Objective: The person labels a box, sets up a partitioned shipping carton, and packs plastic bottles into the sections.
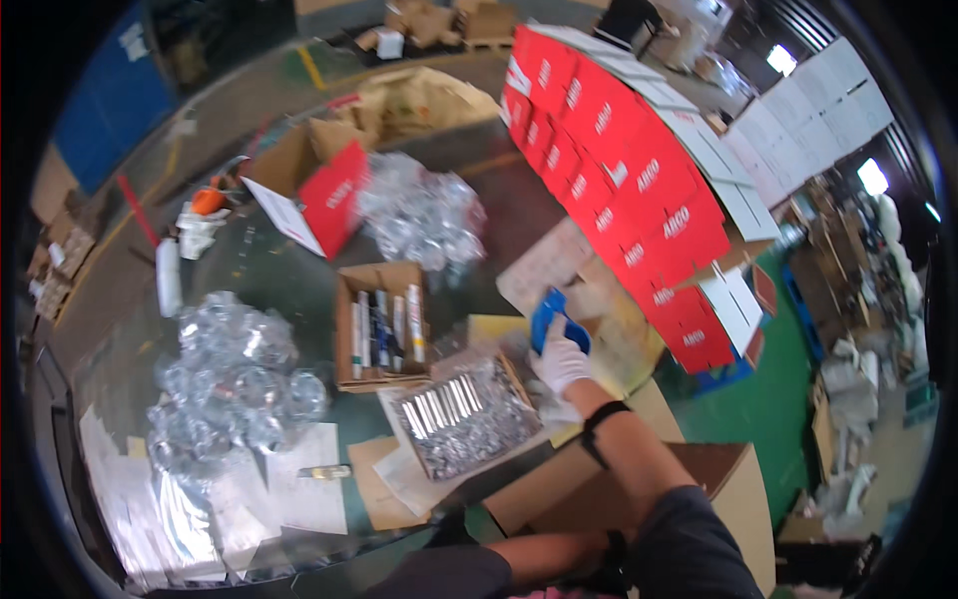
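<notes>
Right hand (559,361), gloved, grips a blue object (555,317). Left hand unseen. Near tray (467,417) holds tubes; far-left small carton (382,325) looks partly filled; packing seems midway.

right hand (559,361): white matt cloth glove | flat blue object (555,317): smooth plastic look | open brown box (379,321): matt cardboard | heap of clear bags (235,384): glossy crinkled plastic film | stacked red cartons (619,190): smooth printed cardboard | tray of silvery tubes (461,414): shiny metallic

Stacked red-and-white cartons (639,190) at right
</notes>
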Available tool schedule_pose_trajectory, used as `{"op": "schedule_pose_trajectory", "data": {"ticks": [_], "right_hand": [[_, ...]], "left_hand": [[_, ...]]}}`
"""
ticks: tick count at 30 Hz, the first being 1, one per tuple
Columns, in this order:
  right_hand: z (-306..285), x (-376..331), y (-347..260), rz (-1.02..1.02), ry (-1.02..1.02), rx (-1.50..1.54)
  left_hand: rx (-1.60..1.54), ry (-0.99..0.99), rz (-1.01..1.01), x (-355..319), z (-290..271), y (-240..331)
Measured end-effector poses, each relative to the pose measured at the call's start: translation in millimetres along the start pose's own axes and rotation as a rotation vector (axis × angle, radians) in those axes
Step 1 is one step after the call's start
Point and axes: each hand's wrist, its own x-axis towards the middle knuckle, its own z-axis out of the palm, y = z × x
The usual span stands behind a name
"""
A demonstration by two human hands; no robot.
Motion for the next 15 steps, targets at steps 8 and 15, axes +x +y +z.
{"op": "schedule_pose_trajectory", "data": {"ticks": [8, 15], "right_hand": [[-61, -20, 59, -0.487, 0.014, 0.629], [-273, -168, 125, -0.399, 0.21, 0.388]], "left_hand": [[0.17, -0.042, 0.127, -18, -58, 22], [0.163, -0.324, 0.345, -20, -32, 49]]}}
